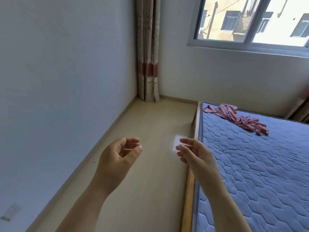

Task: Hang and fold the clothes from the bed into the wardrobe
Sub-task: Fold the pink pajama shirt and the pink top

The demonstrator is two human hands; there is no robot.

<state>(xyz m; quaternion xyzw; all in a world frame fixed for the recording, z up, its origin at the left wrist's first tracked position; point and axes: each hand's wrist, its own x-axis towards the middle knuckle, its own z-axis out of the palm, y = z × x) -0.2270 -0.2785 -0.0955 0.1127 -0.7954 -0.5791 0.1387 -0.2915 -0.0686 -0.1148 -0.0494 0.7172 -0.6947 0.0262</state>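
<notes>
A crumpled pink cloth garment [237,118] lies on the far part of the blue quilted mattress [250,164]. Fetching appears to be the step; next, a reach across. Left hand [117,154] and right hand [194,152] hover, loosely curled, holding nothing; wardrobe unseen.

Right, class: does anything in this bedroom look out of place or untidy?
Yes: a pink garment lies crumpled near the far edge of the blue mattress, unfolded. Nothing else stands out.
</notes>
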